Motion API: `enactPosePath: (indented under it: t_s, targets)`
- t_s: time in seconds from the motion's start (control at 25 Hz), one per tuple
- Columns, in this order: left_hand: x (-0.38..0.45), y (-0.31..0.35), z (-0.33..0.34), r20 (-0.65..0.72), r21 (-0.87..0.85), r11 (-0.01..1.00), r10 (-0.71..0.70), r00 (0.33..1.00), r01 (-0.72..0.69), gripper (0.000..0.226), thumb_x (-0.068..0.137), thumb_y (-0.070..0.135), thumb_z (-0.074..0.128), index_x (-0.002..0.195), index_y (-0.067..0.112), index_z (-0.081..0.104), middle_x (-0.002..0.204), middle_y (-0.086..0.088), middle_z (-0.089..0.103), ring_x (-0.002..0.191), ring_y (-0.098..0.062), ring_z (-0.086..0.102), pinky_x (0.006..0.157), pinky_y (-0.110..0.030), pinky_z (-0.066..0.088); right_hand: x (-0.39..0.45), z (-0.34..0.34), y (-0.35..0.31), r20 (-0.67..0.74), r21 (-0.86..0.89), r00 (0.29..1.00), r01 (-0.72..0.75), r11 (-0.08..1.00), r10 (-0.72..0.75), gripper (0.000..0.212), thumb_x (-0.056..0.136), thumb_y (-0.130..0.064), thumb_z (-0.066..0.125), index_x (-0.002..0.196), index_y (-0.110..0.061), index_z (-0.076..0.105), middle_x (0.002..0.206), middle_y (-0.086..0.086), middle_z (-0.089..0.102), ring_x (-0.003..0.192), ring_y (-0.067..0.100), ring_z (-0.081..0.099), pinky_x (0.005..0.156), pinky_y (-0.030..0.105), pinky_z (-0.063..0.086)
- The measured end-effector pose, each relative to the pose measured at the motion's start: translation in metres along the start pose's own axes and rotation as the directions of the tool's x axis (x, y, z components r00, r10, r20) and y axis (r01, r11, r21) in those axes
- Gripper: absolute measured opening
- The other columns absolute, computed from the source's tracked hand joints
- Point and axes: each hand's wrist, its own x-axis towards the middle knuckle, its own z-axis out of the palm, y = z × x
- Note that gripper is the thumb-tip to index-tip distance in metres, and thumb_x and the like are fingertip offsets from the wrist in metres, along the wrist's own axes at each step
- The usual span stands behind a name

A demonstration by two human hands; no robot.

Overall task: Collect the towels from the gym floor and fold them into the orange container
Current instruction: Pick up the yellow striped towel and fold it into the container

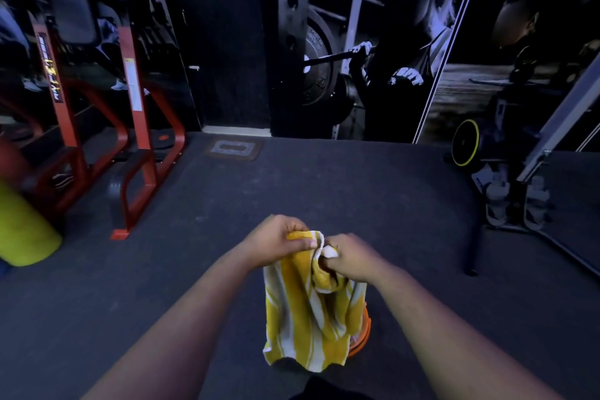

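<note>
A dark grey rubber gym floor fills the lower view under dim, bluish light. At left stands a red steel weight machine frame, with a blurred yellow-green padded cylinder at the left edge. A small rectangular floor mat lies near the far wall. That wall bears a large black-and-white mural of a barbell lifter. At right stand a grey metal rowing machine rail and a black wheel with a yellow rim.
</note>
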Motion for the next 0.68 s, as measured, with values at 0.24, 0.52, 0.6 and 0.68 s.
enactPosePath:
  t_s: [0.24, 0.52, 0.6, 0.68]
  targets:
    - [-0.026, -0.073, -0.018, -0.002, 0.516, 0.822, -0.281, 0.96, 0.241, 0.043, 0.082, 0.064, 0.067, 0.077, 0.022, 0.057, 0.077, 0.007, 0.061, 0.08, -0.019, 0.063, 0.067, -0.036, 0.046, -0.011, -0.006, 0.032, -0.322, 0.407, 0.933, -0.018, 0.913, 0.162, 0.014, 0.085, -0.026, 0.062, 0.072, -0.03, 0.062, 0.071, -0.012, 0.063, 0.069, 0.003, 0.057, 0.067, 0.03, 0.046]
    - [-0.053, -0.082, 0.009, -0.252, -0.638, 0.748, -0.429, 0.867, 0.185, 0.025, 0.1, 0.026, 0.064, 0.081, 0.01, 0.063, 0.073, -0.002, 0.061, 0.071, -0.017, 0.056, 0.073, -0.033, 0.046, -0.014, -0.008, 0.045, -0.321, 0.533, 0.803, -0.286, 0.796, 0.503, 0.035, 0.092, -0.018, 0.064, 0.062, -0.018, 0.045, 0.064, -0.004, 0.049, 0.066, 0.019, 0.049, 0.062, 0.036, 0.038]
    - [-0.043, -0.063, 0.021, -0.273, -0.755, 0.646, -0.468, 0.84, 0.114, 0.026, 0.099, 0.029, 0.065, 0.086, 0.006, 0.064, 0.076, -0.007, 0.063, 0.07, -0.02, 0.058, 0.07, -0.035, 0.049, -0.013, -0.008, 0.05, -0.206, 0.674, 0.743, -0.364, 0.643, 0.637, 0.022, 0.091, -0.019, 0.067, 0.073, -0.014, 0.056, 0.072, 0.003, 0.06, 0.072, 0.025, 0.059, 0.07, 0.039, 0.05]
    - [-0.029, -0.055, 0.026, -0.308, -0.832, 0.55, -0.569, 0.763, 0.074, 0.023, 0.1, 0.028, 0.065, 0.091, 0.006, 0.068, 0.083, -0.01, 0.068, 0.074, -0.021, 0.063, 0.071, -0.036, 0.053, -0.012, -0.015, 0.058, 0.055, 0.904, 0.695, -0.339, 0.259, 0.717, 0.016, 0.092, -0.018, 0.066, 0.083, -0.006, 0.06, 0.073, 0.013, 0.064, 0.067, 0.029, 0.063, 0.072, 0.042, 0.055]
